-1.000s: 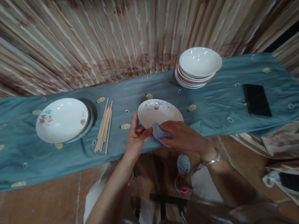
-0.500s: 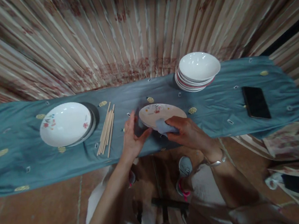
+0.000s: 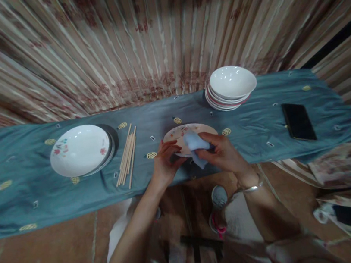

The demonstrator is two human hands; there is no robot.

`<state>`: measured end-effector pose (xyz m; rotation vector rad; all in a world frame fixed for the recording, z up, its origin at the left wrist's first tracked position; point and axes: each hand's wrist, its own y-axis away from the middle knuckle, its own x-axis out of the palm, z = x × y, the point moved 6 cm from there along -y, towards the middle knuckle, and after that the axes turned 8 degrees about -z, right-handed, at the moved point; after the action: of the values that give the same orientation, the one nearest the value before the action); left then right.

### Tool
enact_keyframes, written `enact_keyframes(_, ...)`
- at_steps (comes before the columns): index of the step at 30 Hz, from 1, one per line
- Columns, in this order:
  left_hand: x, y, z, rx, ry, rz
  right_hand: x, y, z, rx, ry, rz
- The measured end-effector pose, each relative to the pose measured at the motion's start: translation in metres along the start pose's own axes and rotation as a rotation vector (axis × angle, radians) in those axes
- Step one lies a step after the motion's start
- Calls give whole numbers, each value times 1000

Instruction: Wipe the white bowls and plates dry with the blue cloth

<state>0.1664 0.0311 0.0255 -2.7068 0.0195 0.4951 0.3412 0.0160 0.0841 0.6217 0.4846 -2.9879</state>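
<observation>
In front of me is a shallow white plate (image 3: 176, 135) with a floral print along its far side. The fingers of my left hand (image 3: 166, 162) curl over its near left rim, with the thumb low at the near edge. My right hand (image 3: 223, 152) grips a bunched pale blue cloth (image 3: 193, 140) between thumb and fingers. That cloth lies over the right middle of the plate, and one end hangs past the near rim. The plate's near right part is hidden behind the cloth and my right hand.
A bundle of wooden chopsticks (image 3: 128, 156) lies left of the plate. Farther left sits a stack of flowered plates (image 3: 80, 151). White bowls (image 3: 233, 82) are stacked at the back right, and a black phone (image 3: 298, 121) rests on the blue-green tablecloth (image 3: 257, 137) at far right.
My left hand has gone from spread beside the plate to closed on its left rim. The cloth has been lifted slightly and now shows more above my right fingers.
</observation>
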Motion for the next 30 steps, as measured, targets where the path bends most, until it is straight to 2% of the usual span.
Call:
enact_keyframes(5, -7, -2, -3, -89, 73, -112, -39, -1, -4, 41, -127, -485)
enact_keyframes(7, -14, -4, -2, -170, 124, -186, -51, 1, -1, 16, -71, -603)
enact_keyframes(10, -22, -4, 1, -361, 268, -284, -60, 4, 8, -43, 100, -685)
enact_keyframes(14, -23, -1, 2, -561, 504, -318, -44, 6, 22, -242, 274, -624)
enact_keyframes(17, -22, 3, -3, -610, 624, -340, -16, 7, 29, -378, 346, -487)
enact_keyframes(21, -13, 9, -7, -672, 735, -301, 19, 6, 35, -462, 450, -360)
enact_keyframes(25, -4, 16, -7, -711, 815, -257, 36, 2, 35, -515, 555, -369)
enact_keyframes(30, -2, 17, -5, -716, 837, -246, 37, -3, 28, -535, 571, -412)
